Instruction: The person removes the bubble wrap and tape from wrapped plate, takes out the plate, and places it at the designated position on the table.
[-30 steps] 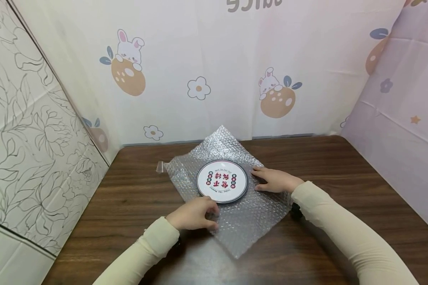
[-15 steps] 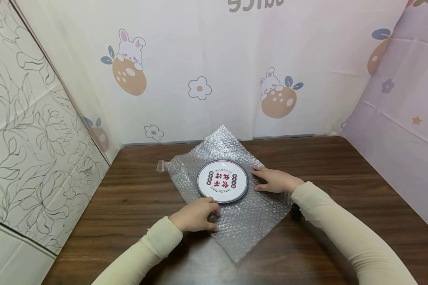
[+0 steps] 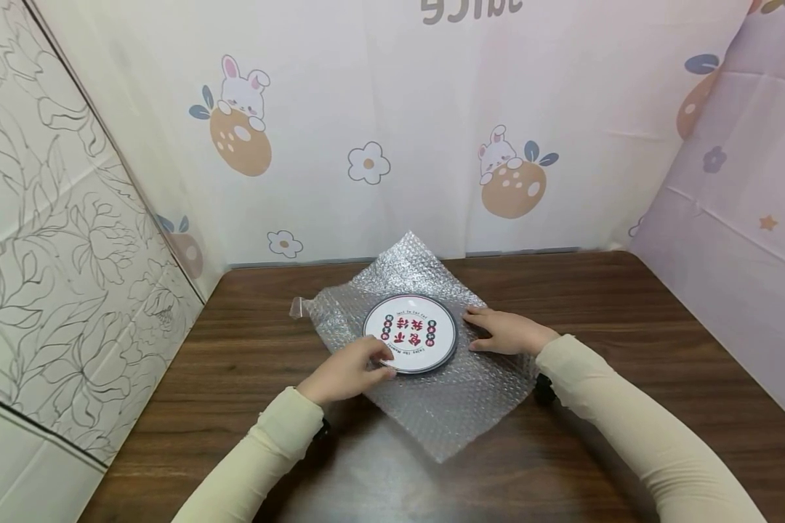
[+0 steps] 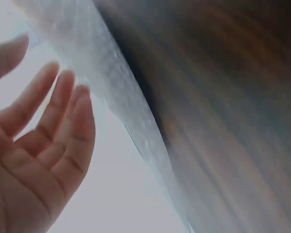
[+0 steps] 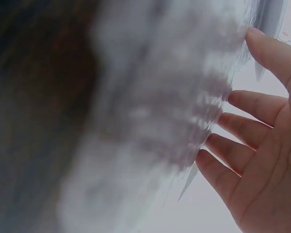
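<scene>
A round white plate (image 3: 425, 354) with a dark rim and red and dark lettering lies on a sheet of bubble wrap (image 3: 445, 418) in the head view. My left hand (image 3: 348, 369) is at the plate's near left edge, its fingertips overlapping the rim. In the left wrist view that hand (image 4: 48, 150) has relaxed, slightly bent fingers with nothing between them. To the right of the plate, my right hand (image 3: 510, 332) rests on the bubble wrap with fingers spread. The right wrist view shows its fingertips (image 5: 223, 119) touching the wrap.
Everything lies on a dark wooden table (image 3: 248, 349). A small clear flap (image 3: 297, 308) sticks out at the wrap's left corner. A printed curtain (image 3: 314, 87) hangs behind the table, with a flower-patterned panel (image 3: 59, 240) on the left.
My left hand has moved up from the wrap below the plate to the plate's near left rim. The wrap's near corner has shifted slightly. My right hand stays in place.
</scene>
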Demonstrator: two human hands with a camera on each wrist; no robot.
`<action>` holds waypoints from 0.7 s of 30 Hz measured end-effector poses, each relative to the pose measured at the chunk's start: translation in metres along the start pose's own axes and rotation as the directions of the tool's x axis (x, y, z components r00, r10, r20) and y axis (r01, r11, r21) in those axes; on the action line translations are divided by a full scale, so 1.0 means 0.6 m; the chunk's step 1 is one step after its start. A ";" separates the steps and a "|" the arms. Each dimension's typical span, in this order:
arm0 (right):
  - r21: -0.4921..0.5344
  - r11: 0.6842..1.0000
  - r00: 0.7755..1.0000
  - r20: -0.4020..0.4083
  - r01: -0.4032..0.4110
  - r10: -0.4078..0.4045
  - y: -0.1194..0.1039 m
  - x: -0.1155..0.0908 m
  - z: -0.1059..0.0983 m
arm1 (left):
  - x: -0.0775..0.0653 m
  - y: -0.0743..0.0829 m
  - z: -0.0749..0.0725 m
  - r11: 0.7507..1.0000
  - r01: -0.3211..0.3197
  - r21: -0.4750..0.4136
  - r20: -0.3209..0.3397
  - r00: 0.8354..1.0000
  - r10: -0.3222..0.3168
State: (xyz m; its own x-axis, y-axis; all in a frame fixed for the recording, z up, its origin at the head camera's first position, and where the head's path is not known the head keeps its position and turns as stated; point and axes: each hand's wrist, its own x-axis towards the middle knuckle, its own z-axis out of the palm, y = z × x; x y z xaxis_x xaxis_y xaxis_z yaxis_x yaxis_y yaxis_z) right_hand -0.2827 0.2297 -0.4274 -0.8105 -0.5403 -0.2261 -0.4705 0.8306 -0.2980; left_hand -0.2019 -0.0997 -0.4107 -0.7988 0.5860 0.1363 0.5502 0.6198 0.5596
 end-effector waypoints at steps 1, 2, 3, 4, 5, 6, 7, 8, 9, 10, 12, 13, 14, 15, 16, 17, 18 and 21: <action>0.001 1.000 1.000 -0.001 0.000 0.000 0.000 -0.001 0.000 | 0.001 -0.002 -0.003 1.000 0.024 -0.009 -0.031 0.999 -0.025; 0.000 1.000 1.000 -0.002 0.001 -0.001 -0.001 -0.001 0.000 | 0.003 -0.004 -0.006 0.999 0.051 -0.014 -0.058 0.997 -0.052; 0.000 1.000 1.000 -0.003 0.002 -0.002 -0.001 -0.002 0.000 | 0.005 -0.007 -0.009 0.997 0.076 -0.017 -0.084 0.994 -0.077; -0.001 1.000 1.000 -0.004 0.004 -0.004 -0.001 -0.002 -0.001 | 0.006 -0.011 -0.011 0.995 0.099 -0.011 -0.107 0.989 -0.099; 0.000 1.000 1.000 -0.006 0.004 -0.004 -0.001 -0.002 -0.001 | 0.008 -0.015 -0.013 0.993 0.115 -0.008 -0.125 0.985 -0.116; 0.000 1.000 1.000 -0.006 0.005 -0.005 -0.001 -0.002 -0.001 | 0.010 -0.018 -0.015 0.991 0.133 -0.009 -0.138 0.982 -0.133; 0.000 1.000 1.000 -0.007 0.005 -0.005 -0.001 -0.002 -0.001 | 0.012 -0.023 -0.017 0.988 0.157 -0.009 -0.139 0.978 -0.157; 0.000 1.000 1.000 -0.008 0.005 -0.005 -0.002 -0.002 -0.001 | 0.013 -0.027 -0.018 0.984 0.177 -0.003 -0.136 0.975 -0.175; 0.000 1.000 1.000 -0.008 0.004 -0.004 -0.002 -0.002 -0.001 | 0.014 -0.032 -0.019 0.981 0.195 -0.001 -0.131 0.972 -0.193; 0.000 1.000 1.000 -0.008 0.004 -0.004 -0.002 -0.002 -0.001 | 0.015 -0.036 -0.019 0.977 0.212 0.005 -0.121 0.970 -0.210; 0.000 1.000 1.000 -0.008 0.004 -0.004 -0.003 -0.002 -0.001 | 0.016 -0.044 -0.019 0.971 0.240 0.014 -0.091 0.967 -0.238; 0.002 1.000 1.000 -0.008 0.004 -0.004 -0.004 -0.002 -0.001 | 0.016 -0.047 -0.019 0.967 0.254 0.022 -0.067 0.965 -0.252; 0.003 1.000 1.000 -0.008 0.003 -0.003 -0.004 -0.002 -0.001 | 0.016 -0.050 -0.018 0.963 0.268 0.030 -0.039 0.963 -0.267; 0.004 1.000 1.000 -0.008 0.003 -0.003 -0.004 -0.002 -0.001 | 0.016 -0.053 -0.017 0.958 0.284 0.041 -0.009 0.959 -0.284; 0.006 1.000 1.000 -0.007 0.003 -0.003 -0.005 -0.002 -0.002 | 0.015 -0.055 -0.015 0.953 0.299 0.054 0.022 0.954 -0.300; 0.007 1.000 1.000 -0.007 0.002 -0.002 -0.005 -0.002 -0.002 | 0.015 -0.058 -0.014 0.948 0.310 0.067 0.052 0.948 -0.313; 0.010 1.000 1.000 -0.006 0.001 0.000 -0.005 -0.002 -0.002 | 0.014 -0.059 -0.013 0.944 0.321 0.078 0.081 0.942 -0.327; 0.012 1.000 1.000 -0.004 -0.003 0.003 -0.006 -0.002 -0.002 | 0.014 -0.063 -0.010 0.934 0.339 0.113 0.132 0.926 -0.353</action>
State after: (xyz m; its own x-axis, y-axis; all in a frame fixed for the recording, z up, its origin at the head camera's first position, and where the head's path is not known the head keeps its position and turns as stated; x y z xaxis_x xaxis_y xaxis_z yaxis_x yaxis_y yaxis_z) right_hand -0.2807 0.2275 -0.4251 -0.8134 -0.5374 -0.2228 -0.4640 0.8303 -0.3086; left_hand -0.2308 -0.1215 -0.4262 -0.9020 0.3929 -0.1788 0.2701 0.8368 0.4763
